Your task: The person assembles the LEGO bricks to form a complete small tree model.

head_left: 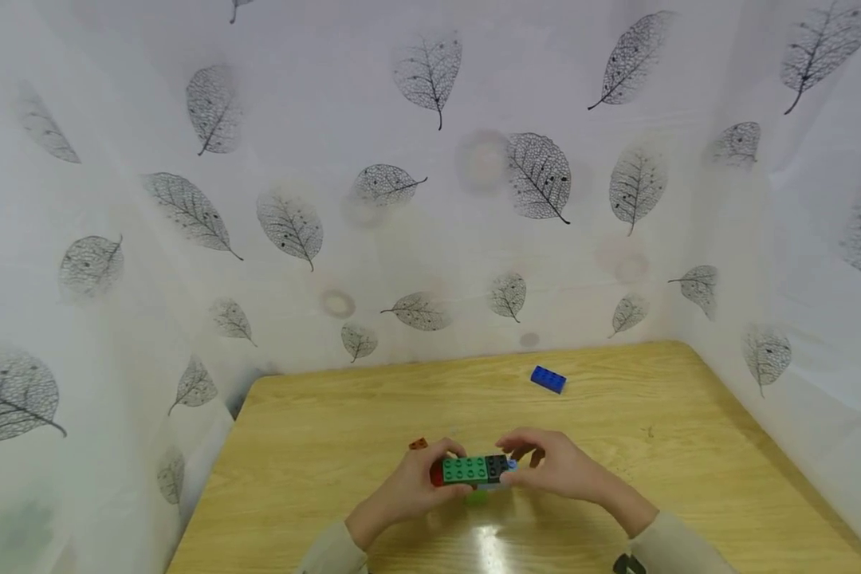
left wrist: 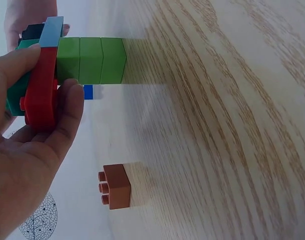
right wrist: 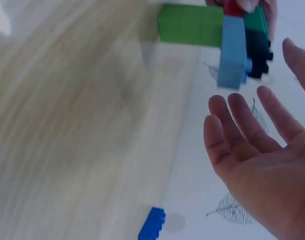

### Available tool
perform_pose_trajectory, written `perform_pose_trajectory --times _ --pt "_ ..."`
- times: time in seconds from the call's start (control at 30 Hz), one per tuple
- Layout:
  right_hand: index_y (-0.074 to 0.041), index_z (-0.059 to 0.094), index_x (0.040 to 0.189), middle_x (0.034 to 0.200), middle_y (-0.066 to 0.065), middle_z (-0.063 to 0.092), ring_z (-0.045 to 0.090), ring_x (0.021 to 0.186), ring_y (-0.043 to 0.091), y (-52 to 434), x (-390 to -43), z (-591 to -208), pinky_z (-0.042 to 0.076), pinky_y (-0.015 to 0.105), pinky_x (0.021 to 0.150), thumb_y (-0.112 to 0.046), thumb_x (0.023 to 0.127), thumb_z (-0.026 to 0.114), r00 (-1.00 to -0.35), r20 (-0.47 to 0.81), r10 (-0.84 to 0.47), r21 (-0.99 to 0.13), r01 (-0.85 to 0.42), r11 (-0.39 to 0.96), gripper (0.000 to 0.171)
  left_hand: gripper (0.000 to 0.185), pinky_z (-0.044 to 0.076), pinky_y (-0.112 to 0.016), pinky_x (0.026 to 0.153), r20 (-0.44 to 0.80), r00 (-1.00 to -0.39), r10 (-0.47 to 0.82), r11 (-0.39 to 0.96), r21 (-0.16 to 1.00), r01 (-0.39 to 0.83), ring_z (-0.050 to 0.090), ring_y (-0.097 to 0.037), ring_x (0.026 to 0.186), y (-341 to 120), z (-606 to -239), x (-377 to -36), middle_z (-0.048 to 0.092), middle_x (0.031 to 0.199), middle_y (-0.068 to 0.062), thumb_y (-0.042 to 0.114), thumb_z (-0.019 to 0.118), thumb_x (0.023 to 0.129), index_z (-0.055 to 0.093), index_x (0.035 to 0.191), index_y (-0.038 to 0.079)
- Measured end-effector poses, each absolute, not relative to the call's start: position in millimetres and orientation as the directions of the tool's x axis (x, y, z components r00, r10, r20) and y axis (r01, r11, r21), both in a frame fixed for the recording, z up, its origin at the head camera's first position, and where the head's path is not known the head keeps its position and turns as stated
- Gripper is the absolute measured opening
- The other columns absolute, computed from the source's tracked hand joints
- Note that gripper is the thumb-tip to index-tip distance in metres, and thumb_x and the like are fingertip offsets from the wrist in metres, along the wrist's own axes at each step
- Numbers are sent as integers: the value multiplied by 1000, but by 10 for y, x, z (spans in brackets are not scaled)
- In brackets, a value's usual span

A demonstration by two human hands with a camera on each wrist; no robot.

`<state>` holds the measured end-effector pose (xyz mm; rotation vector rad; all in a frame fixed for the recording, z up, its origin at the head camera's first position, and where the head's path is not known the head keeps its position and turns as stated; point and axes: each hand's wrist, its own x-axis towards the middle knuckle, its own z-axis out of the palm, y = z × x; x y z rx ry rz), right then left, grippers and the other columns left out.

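A toy brick build stands on the table, with a column of lime-green bricks [left wrist: 92, 61] under a red brick [left wrist: 42, 82] and a light blue brick [right wrist: 233, 55]. On top, side by side, are a green brick [head_left: 464, 469] and a black brick [head_left: 497, 467]. My left hand [head_left: 410, 484] grips the red end, thumb on one side and fingers on the other. Close to the light blue end is my right hand [head_left: 561, 468]. Its fingers are spread and loosely bent, and the right wrist view shows a gap between its fingertips [right wrist: 216, 102] and the bricks.
An orange-brown brick [left wrist: 117, 186] lies just beyond the left hand. Farther back, toward the right, is a blue brick [head_left: 548, 379]. Leaf-printed sheeting [head_left: 430, 263] surrounds the wooden table [head_left: 316, 430] at the back and sides.
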<state>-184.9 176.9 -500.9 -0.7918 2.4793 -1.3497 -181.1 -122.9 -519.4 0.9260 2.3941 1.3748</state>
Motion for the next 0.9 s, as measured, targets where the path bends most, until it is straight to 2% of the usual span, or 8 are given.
perform_pose_trajectory --times 0.13,0.3,0.5,0.63,0.9 --pt "-14 68 133 124 12 72 68 106 26 1901 -1995 -4947 54 27 81 -36 97 78 -889 121 -441 -799 -350 489 44 34 55 -22 77 82 -785 615 364 853 374 64 -1 87 -1232 -5194 -1807 71 113 -7 32 79 97 61 125 24" --pt "-11 68 134 127 10 72 66 107 24 2118 -2233 -4988 54 28 82 -36 97 77 -946 161 -281 -759 -301 578 46 35 54 -23 76 53 -787 614 377 857 352 63 -2 86 -1248 -5195 -1803 71 111 -4 35 77 97 61 126 26" --pt "-5 64 138 132 20 68 67 109 29 2352 -2472 -5139 56 39 83 -37 99 75 -978 148 -148 -734 -208 646 51 35 54 -22 75 40 -784 620 381 858 345 63 -1 84 -1246 -5188 -1798 70 109 -1 37 76 98 61 128 26" --pt "-3 62 140 134 23 66 67 111 33 2434 -2577 -5209 58 45 86 -36 100 74 -989 116 -94 -742 -149 653 53 35 54 -22 76 36 -784 620 380 860 340 63 -1 84 -1241 -5171 -1788 71 112 -4 36 76 98 61 128 26" --pt "-1 57 144 137 28 62 65 113 37 2521 -2767 -5389 58 47 86 -35 101 72 -996 73 -52 -737 -89 670 56 34 54 -23 77 33 -782 623 372 866 334 64 -2 86 -1229 -5155 -1788 71 114 -6 35 76 99 60 127 26"
